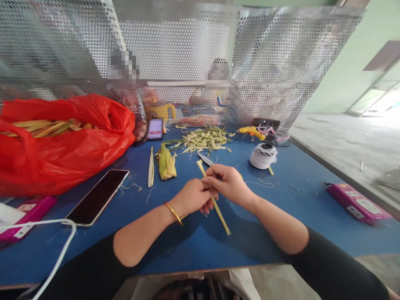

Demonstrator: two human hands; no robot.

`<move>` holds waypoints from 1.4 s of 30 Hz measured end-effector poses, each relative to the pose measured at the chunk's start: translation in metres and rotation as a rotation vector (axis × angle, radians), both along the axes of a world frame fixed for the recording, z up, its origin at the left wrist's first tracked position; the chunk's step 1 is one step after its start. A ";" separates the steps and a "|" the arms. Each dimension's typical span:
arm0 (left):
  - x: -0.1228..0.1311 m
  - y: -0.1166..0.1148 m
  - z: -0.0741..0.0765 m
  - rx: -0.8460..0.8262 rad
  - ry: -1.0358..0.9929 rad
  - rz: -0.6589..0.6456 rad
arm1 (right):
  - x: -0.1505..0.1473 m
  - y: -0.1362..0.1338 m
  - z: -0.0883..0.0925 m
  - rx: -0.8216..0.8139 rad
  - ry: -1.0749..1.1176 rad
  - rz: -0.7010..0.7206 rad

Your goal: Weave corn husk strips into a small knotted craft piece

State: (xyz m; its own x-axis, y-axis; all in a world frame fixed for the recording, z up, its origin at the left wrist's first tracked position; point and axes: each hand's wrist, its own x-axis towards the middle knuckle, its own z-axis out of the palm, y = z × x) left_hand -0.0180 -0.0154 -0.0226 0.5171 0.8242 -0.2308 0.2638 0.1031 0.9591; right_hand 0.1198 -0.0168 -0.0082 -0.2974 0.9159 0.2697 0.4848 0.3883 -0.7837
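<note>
My left hand (194, 195), with a gold bangle at its wrist, meets my right hand (230, 182) above the middle of the blue table. Both are closed, fingers pinching a long, narrow pale-green plant strip (223, 219) that slants between them. Its far end shows above my fingers and its lower end points toward me; the middle is hidden. Just beyond my hands lies a pointed metal blade (205, 159), its handle covered. To the left are a yellow-green husk bundle (166, 163) and a slim folded leaf piece (151, 170).
Trimmed scraps (204, 139) are heaped at the back. A white thread spool (263, 157) and a yellow tool (251, 132) sit right. A red plastic bag (103, 154), dark phone (99, 196) and white cable (64, 250) occupy the left. Perforated panels (178, 37) stand behind, with people beyond.
</note>
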 end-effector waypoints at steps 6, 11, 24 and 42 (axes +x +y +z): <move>-0.003 0.003 0.003 -0.050 -0.043 0.125 | 0.001 -0.002 0.006 0.098 0.232 -0.119; -0.006 0.008 0.007 -0.099 -0.177 0.271 | 0.003 -0.006 0.005 0.253 0.056 -0.221; -0.006 0.011 0.006 -0.283 -0.308 0.344 | 0.000 -0.014 -0.001 0.794 -0.572 -0.119; -0.014 0.018 0.017 -0.519 -0.607 0.307 | -0.002 -0.008 -0.006 0.927 -0.722 -0.156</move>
State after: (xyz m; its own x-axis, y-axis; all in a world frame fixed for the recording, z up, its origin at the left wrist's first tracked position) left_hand -0.0324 0.0027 -0.0052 0.4444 0.8147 -0.3725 -0.3922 0.5508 0.7368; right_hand 0.1183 -0.0249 -0.0144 -0.5555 0.4993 0.6650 0.7918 0.5618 0.2397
